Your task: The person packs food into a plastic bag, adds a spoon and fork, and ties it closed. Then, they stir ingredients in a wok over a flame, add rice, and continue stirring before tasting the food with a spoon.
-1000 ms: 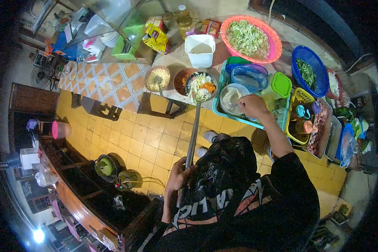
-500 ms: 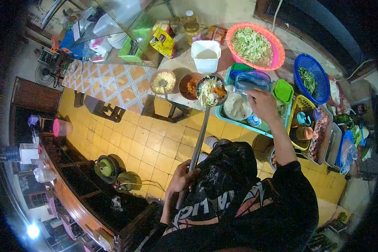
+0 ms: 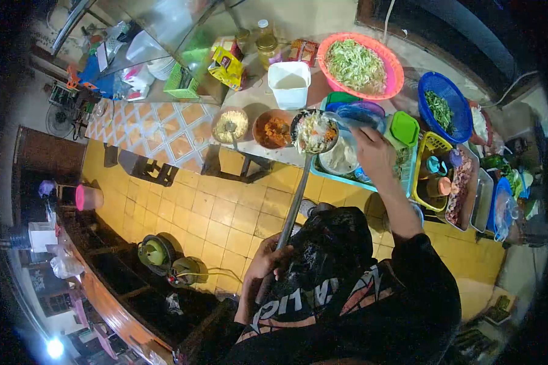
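My left hand (image 3: 269,258) is wrapped round the long handle of a ladle (image 3: 314,132). The ladle's bowl holds shredded vegetables and some orange paste, close to the front edge of the table. My right hand (image 3: 373,151) is over a tub of white flour (image 3: 340,156), beside a blue lid (image 3: 358,118). Its fingers are bent together and what they hold, if anything, cannot be made out. Left of the ladle are a bowl of orange paste (image 3: 272,129) and a bowl of pale yellow bits (image 3: 230,125).
Behind stand a white square container (image 3: 288,85) and a pink basin of shredded cabbage (image 3: 357,66). At the right are a blue basket of greens (image 3: 446,111) and a yellow basket (image 3: 431,143). Gas cylinders (image 3: 156,250) stand on the yellow floor.
My right hand has moved slightly left relative to the tub, nearer the ladle's bowl. More white material shows on the vegetables in the ladle. The whole view has shifted a little.
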`<state>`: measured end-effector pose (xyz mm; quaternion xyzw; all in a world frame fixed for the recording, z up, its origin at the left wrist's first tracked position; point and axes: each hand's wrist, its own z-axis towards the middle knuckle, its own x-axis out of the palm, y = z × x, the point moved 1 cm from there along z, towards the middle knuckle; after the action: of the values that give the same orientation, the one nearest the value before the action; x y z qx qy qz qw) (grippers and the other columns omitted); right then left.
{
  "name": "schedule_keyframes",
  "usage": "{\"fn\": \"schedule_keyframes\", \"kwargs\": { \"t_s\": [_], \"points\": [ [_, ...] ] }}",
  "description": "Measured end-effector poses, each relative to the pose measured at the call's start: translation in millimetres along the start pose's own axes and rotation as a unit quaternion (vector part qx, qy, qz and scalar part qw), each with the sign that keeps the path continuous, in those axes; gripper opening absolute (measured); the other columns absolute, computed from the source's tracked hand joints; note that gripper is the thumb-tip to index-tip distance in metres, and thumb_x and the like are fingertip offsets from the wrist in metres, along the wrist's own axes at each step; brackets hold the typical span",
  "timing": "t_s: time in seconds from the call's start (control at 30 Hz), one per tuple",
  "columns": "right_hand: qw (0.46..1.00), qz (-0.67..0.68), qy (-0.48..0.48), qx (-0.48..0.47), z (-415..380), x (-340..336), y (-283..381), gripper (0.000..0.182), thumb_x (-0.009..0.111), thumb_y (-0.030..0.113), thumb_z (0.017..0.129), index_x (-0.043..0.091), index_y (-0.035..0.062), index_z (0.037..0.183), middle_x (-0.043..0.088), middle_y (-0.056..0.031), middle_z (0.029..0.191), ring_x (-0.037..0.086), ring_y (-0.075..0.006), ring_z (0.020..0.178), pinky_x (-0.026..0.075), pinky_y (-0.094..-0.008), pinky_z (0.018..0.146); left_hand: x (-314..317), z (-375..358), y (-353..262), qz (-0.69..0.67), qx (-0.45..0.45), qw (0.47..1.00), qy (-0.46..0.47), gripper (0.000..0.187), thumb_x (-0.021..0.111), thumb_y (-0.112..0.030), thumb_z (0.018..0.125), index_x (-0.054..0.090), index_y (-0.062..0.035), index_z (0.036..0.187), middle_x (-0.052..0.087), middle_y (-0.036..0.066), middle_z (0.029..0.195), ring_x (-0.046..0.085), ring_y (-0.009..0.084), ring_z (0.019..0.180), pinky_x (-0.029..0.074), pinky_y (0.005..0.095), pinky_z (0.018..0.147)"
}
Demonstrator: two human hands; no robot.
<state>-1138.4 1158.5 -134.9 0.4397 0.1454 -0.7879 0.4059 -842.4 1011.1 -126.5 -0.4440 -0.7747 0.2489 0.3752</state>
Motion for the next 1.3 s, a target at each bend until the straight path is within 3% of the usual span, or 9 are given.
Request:
{"fn": "schedule_keyframes", "kwargs": {
  "t_s": [0.13,0.23,0.33,0.4,0.47,0.93,1.03,1.13,1.3],
  "points": [
    [0.991,-0.023,0.058,0.119,-13,1,0,0.021,0.056,0.01,0.074,0.064,0.013,0.093,0.061,-0.0099,0.091,0.062,-0.0262,0.073,0.051,-0.0355,0.059,2,3,-6,-0.023,-0.005,1.0,-0.009,0.02,0.055,-0.011,0.084,0.044,0.0014,0.096,0.041,0.0,0.047,0.037,0.0095,0.03,0.032,0.0235,0.029],
    [0.946,-0.088,0.265,0.167,-34,36,-4,0.019,0.049,0.014,0.075,0.064,0.0125,0.087,0.064,-0.0104,0.084,0.064,-0.0268,0.071,0.052,-0.0406,0.06,1,16,-5,0.031,0.004,0.999,-0.039,0.018,0.054,-0.01,0.085,0.044,0.0005,0.094,0.041,0.0,0.048,0.038,0.0099,0.03,0.032,0.0237,0.029],
    [0.93,-0.07,0.331,0.145,-46,59,2,0.019,0.048,0.014,0.076,0.064,0.0117,0.085,0.065,-0.0113,0.082,0.065,-0.0269,0.07,0.052,-0.0412,0.059,2,17,-15,-0.043,0.013,0.999,-0.032,0.014,0.054,-0.009,0.084,0.044,-0.0007,0.09,0.04,0.001,0.049,0.038,0.0102,0.031,0.032,0.0238,0.029],
    [0.94,-0.049,0.313,0.125,-54,76,0,0.019,0.048,0.013,0.076,0.065,0.0099,0.083,0.065,-0.0137,0.082,0.065,-0.028,0.074,0.052,-0.0415,0.061,3,17,-20,-0.029,0.005,0.998,-0.055,0.012,0.054,-0.008,0.084,0.044,-0.0019,0.086,0.039,0.001,0.05,0.037,0.0105,0.031,0.031,0.0242,0.029],
    [0.928,0.018,0.342,0.144,-54,77,5,0.026,0.049,0.014,0.076,0.065,0.0201,0.094,0.063,-0.0123,0.085,0.062,-0.0291,0.077,0.051,-0.042,0.065,-3,19,-17,-0.029,0.037,0.998,-0.031,0.012,0.054,-0.008,0.084,0.044,-0.0025,0.084,0.04,0.001,0.05,0.037,0.0107,0.031,0.031,0.0249,0.029],
    [0.943,0.075,0.261,0.194,-36,30,4,0.017,0.054,0.019,0.077,0.066,0.0159,0.089,0.064,-0.0109,0.083,0.061,-0.0307,0.078,0.049,-0.0433,0.066,-13,16,-7,0.013,0.021,0.997,-0.075,0.011,0.054,-0.008,0.084,0.045,-0.0027,0.083,0.042,0.002,0.052,0.038,0.0104,0.033,0.032,0.0253,0.03],
    [0.942,0.043,0.272,0.19,-36,30,3,0.017,0.054,0.019,0.077,0.066,0.016,0.089,0.064,-0.011,0.083,0.061,-0.0307,0.077,0.049,-0.0431,0.067,-14,14,-5,0.001,0.015,0.997,-0.069,0.011,0.055,-0.008,0.084,0.045,-0.003,0.084,0.042,0.002,0.052,0.038,0.0103,0.033,0.033,0.0251,0.03],
    [0.916,0.046,0.365,0.159,-45,43,0,0.017,0.052,0.021,0.077,0.065,0.0146,0.087,0.063,-0.0149,0.081,0.062,-0.0322,0.074,0.051,-0.044,0.065,-12,14,-5,0.002,0.016,0.997,-0.074,0.012,0.055,-0.008,0.084,0.045,-0.0033,0.085,0.042,0.001,0.052,0.038,0.0103,0.033,0.033,0.0251,0.031],
    [0.943,0.074,0.283,0.16,-48,35,2,0.017,0.052,0.02,0.077,0.064,0.0128,0.086,0.063,-0.0136,0.084,0.062,-0.0322,0.073,0.05,-0.0453,0.065,-13,12,0,0.005,0.027,0.997,-0.073,0.011,0.055,-0.009,0.084,0.045,-0.0034,0.084,0.042,0.001,0.052,0.039,0.0103,0.033,0.033,0.0248,0.031]
  ]
}}
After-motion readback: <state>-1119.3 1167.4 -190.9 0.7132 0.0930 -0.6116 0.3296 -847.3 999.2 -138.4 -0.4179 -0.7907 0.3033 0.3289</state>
